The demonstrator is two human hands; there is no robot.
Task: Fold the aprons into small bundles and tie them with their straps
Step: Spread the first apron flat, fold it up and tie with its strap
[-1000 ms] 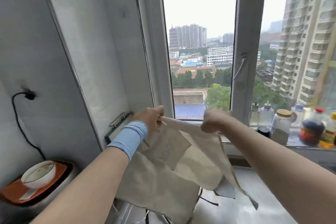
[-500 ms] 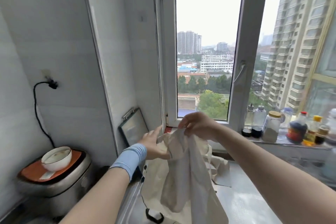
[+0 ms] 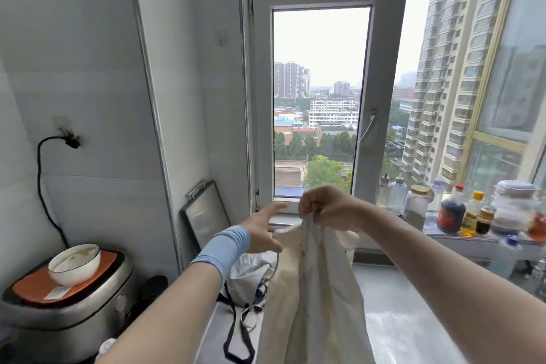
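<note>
A cream apron (image 3: 313, 292) hangs folded lengthwise from my right hand (image 3: 325, 208), which pinches its top edge in front of the window. My left hand (image 3: 263, 230), with a blue wristband, is beside the apron's left edge with fingers spread and holds nothing. Behind the apron lies a white cloth bundle (image 3: 251, 278) on the steel counter (image 3: 399, 328), with black straps (image 3: 236, 334) trailing down over the counter's left edge.
A silver rice cooker (image 3: 68, 304) with a white bowl (image 3: 75, 263) on its orange lid stands at the left. A metal tray (image 3: 205, 216) leans on the wall. Bottles and jars (image 3: 452, 213) line the window sill at the right.
My left hand let go of the apron's top corner and opened. My right hand gathered the top edge, so the spread apron now hangs as a narrow fold. The view tilted up.
</note>
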